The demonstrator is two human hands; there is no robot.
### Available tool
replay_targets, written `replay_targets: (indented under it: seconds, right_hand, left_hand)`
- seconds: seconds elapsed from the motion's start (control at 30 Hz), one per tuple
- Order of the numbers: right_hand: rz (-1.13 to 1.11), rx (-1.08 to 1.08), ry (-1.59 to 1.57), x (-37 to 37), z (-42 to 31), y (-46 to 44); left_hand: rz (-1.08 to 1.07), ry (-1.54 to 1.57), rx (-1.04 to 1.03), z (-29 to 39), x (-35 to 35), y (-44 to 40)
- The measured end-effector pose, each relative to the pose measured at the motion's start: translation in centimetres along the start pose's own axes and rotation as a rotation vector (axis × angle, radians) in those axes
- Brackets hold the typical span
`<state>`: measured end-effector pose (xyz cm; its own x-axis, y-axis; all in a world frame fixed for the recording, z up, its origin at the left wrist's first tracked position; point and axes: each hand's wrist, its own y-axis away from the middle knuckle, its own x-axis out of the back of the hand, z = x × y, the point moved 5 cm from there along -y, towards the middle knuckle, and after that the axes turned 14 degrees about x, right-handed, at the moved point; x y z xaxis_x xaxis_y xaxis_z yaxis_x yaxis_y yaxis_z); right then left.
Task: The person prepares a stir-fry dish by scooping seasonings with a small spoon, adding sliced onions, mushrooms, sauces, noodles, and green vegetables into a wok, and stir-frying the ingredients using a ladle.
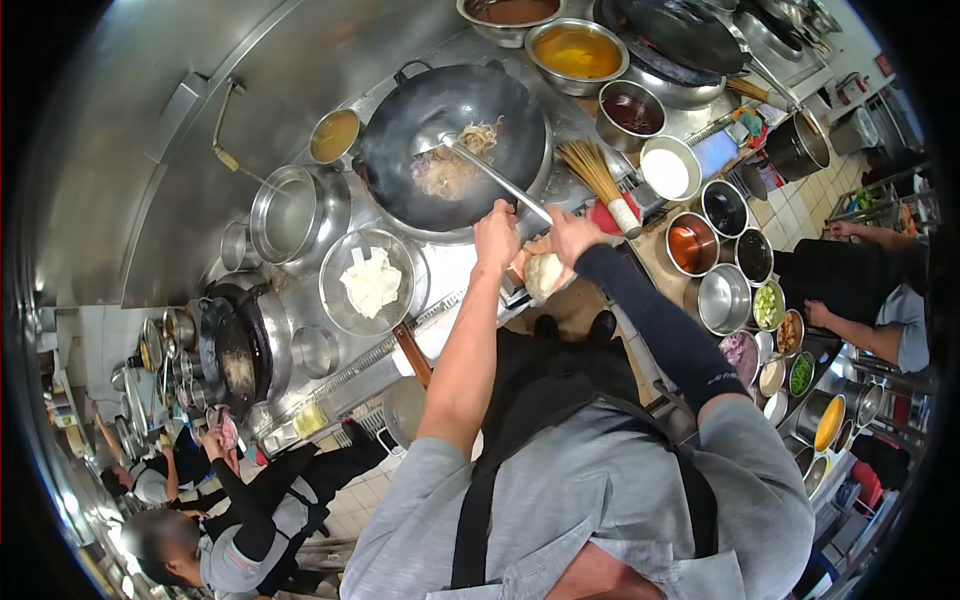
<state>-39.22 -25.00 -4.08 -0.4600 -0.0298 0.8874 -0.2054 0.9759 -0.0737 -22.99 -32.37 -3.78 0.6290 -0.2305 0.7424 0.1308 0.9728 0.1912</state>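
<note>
My right hand (575, 237) is closed round the end of a long-handled ladle (505, 182). The ladle's bowl rests inside a large black wok (390, 185), beside a heap of thin noodle-like strands with sliced pieces (462, 165). At the wok's near rim, my left hand (497, 236) is closed, its fingers curled; what lies in its grip is hidden. A crumpled pale cloth (545, 277) hangs just below and between both hands.
Left of the wok stands a strainer bowl with white pieces (370, 283). To the right lie a bamboo brush (600, 185) and a white-filled pot (670, 168). Sauce and ingredient bowls, including red sauce (691, 244), line the right side. Other people work at both sides.
</note>
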Motion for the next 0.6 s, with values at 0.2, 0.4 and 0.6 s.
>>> replay_targets:
  seconds: [0.2, 0.4, 0.6]
  right_hand:
    - [0.283, -0.090, -0.486, -3.9, 0.0, 7.3]
    - [0.372, -0.480, -1.903, 4.2, -3.7, 14.9]
    - [0.681, -0.670, -1.720, 12.2, -2.8, 32.7]
  left_hand:
    - [0.085, 0.134, -0.036, 2.0, 2.6, 3.2]
    - [0.103, -0.087, -0.053, 1.5, 0.6, 1.0]
    - [0.048, -0.029, -0.036, 1.3, 0.0, 0.6]
